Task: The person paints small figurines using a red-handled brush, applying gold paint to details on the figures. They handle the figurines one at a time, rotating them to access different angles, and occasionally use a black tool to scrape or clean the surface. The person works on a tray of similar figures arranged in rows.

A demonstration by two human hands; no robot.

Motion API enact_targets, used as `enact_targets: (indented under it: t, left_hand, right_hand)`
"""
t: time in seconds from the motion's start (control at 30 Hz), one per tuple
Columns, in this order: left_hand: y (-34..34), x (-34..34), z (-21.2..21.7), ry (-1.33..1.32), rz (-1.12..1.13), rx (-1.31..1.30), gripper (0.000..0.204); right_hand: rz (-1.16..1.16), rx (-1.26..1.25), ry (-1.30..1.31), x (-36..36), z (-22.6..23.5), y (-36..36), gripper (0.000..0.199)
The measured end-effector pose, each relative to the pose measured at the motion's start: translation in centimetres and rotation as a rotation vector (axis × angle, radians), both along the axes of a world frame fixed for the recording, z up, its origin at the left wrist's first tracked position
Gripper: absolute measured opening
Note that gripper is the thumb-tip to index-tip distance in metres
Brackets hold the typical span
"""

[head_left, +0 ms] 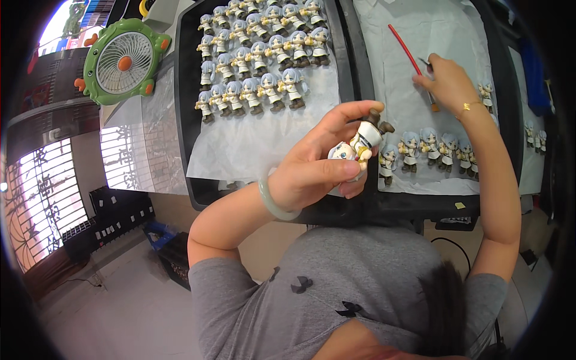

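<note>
1. We pinch a small painted figurine with pale hair, a white coat and brown boots (367,137) in our left hand (318,157), thumb by its head, index fingertip at a boot.
2. It lies tilted, boots raised, above the left edge of the right-hand black tray (414,203), near that tray's near-left corner.
3. Our right hand (450,81) curls over the red-handled brush (403,47), towards the tray's right edge; we cannot tell whether its fingers grip the handle.
4. Similar figurines (410,150) stand or lie along the tray's near edge.
5. We judge the figurine light, stiff and rather smooth; hair and boots may be fragile, so the torso seems the safest hold.
</note>
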State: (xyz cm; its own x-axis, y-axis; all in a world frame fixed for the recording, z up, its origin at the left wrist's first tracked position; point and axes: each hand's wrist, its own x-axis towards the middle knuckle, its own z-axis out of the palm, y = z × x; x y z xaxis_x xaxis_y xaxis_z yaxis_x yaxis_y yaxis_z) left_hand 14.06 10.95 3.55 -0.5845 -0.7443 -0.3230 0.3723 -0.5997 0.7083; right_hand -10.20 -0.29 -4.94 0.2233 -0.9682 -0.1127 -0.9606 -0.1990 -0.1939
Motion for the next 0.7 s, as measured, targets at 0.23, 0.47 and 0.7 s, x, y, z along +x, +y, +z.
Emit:
enact_targets:
  t: [0.23, 0.47, 0.7]
  left_hand:
    - [0.3, 0.0, -0.3, -0.039, -0.053, -0.064, 0.077]
    - [0.5, -0.4, -0.9, 0.029, -0.085, -0.060, 0.072]
    - [0.4, -0.3, -0.9, -0.021, -0.097, -0.071, 0.070]
  right_hand:
    - [-0.019, 0.134, -0.682, 0.6, 4.8, -0.3, 0.017]
    - [0.367, -0.052, -1.368, 3.5, 9.8, 6.6, 0.011]
    - [0.491, -0.218, -1.180, 4.9, 9.1, 7.1, 0.011]
